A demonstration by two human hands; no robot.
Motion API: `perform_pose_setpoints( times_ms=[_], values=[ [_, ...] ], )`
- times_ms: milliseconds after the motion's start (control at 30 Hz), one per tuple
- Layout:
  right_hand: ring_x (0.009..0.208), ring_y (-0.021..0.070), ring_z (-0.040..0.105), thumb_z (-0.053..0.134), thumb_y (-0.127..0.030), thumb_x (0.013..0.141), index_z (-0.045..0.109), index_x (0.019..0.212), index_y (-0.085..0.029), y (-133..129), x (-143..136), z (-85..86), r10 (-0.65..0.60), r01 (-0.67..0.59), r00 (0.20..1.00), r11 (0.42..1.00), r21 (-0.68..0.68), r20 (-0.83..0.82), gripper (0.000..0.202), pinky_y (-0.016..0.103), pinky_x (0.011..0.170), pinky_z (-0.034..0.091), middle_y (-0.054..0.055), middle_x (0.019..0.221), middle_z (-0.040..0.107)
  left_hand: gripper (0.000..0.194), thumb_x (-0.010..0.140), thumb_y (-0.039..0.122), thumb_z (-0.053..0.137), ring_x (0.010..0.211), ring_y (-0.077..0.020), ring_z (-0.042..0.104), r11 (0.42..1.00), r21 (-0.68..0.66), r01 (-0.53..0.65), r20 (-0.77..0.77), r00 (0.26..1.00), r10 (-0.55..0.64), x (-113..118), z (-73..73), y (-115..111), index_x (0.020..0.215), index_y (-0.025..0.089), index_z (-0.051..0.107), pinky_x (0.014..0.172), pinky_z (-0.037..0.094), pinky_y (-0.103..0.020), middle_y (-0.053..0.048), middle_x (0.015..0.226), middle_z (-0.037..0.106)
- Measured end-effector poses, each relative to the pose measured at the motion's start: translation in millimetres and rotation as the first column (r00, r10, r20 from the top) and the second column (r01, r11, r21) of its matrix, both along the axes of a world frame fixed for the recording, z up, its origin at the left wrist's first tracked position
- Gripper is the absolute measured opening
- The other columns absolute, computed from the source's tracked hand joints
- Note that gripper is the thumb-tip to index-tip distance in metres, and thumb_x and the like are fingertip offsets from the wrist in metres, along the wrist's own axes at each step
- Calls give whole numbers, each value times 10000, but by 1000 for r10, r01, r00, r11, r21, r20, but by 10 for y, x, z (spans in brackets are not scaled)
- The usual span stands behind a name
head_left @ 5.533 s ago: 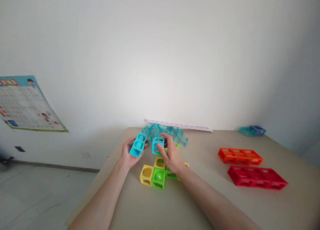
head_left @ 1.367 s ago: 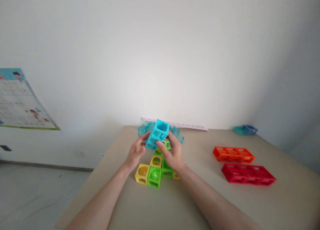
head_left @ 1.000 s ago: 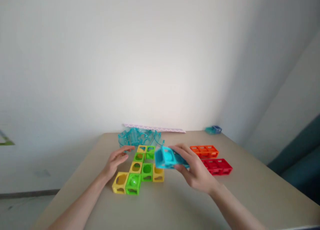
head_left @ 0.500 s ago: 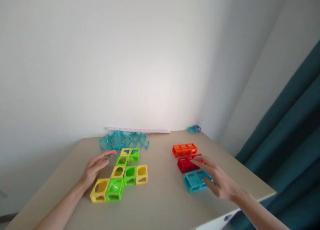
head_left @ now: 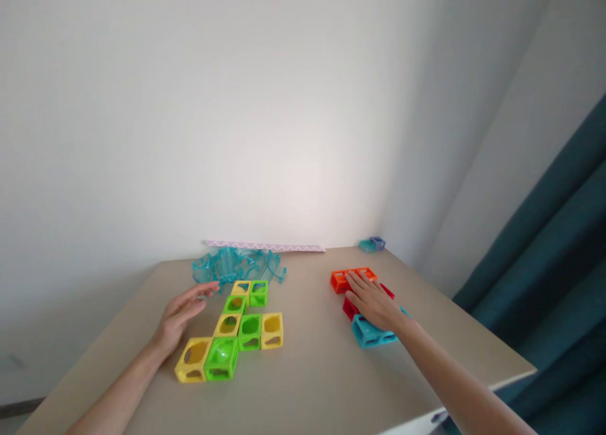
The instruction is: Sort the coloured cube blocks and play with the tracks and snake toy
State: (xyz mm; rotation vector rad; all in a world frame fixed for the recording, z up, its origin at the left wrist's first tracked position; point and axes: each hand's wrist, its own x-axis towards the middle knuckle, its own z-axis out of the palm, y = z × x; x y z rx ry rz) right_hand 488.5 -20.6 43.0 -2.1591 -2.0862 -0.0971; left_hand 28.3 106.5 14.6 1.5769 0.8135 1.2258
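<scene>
My right hand (head_left: 375, 304) lies flat with fingers stretched over three rows of hollow plastic blocks at the right. Its fingertips reach the orange block row (head_left: 338, 281), the palm covers most of the red block row (head_left: 350, 309), and the wrist is above the light blue block row (head_left: 372, 334). Left of the joined yellow and green blocks (head_left: 227, 324), my left hand (head_left: 182, 315) rests on its side on the table, fingers apart and holding nothing. Those yellow and green blocks form a branching shape.
Clear teal plastic pieces (head_left: 231, 264) lie in a heap at the back left, before a pink patterned strip (head_left: 265, 246) along the wall. A small teal and purple item (head_left: 372, 244) sits at the back right corner. A dark teal curtain (head_left: 544, 271) hangs beyond the table's right edge.
My right hand has moved forward and left, flattening over the block rows. The light blue row has shifted forward, closer to the red one. My left hand stays in place.
</scene>
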Motion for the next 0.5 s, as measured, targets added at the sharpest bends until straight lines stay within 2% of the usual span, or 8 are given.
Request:
perform_pose_setpoints(
  times_ms=[167, 300, 400, 500],
  values=[
    [1413, 330, 214, 271, -441, 969, 376, 1445, -172, 65, 12, -34, -32, 31, 999, 999, 25, 11, 556, 561, 1115, 213, 96, 1523, 304, 423, 754, 378, 653, 1092, -302, 547, 1000, -8, 0, -6, 1000, 0, 18, -12, 9, 1128, 183, 686, 935, 417, -376, -100, 1176, 666],
    [1412, 333, 222, 269, -460, 962, 356, 1450, -124, 82, -11, -35, -116, 116, 993, 987, 114, -6, 599, 552, 1117, 228, 133, 1521, 296, 437, 745, 387, 658, 1086, -298, 552, 1000, -9, 2, -1, 1000, -2, 3, -39, 31, 1128, 177, 689, 907, 428, -352, -110, 1176, 666],
    [1428, 327, 165, 262, -466, 956, 339, 1443, -43, -30, -13, -46, -180, 179, 984, 962, 206, -13, 649, 508, 1143, 203, 176, 1534, 242, 434, 754, 383, 652, 1076, -294, 551, 1000, -7, 8, 1, 1000, -8, -18, -53, 53, 1133, 173, 685, 889, 429, -347, -114, 1182, 660],
    [1433, 322, 150, 310, -493, 935, 331, 1449, -54, -219, 14, -107, -171, 169, 985, 961, 219, -14, 676, 485, 1141, 232, 161, 1529, 269, 425, 775, 376, 636, 1081, -290, 539, 999, 1, 33, -2, 999, -33, -26, -66, 73, 1146, 172, 673, 897, 417, -348, -116, 1195, 649]
  ],
)
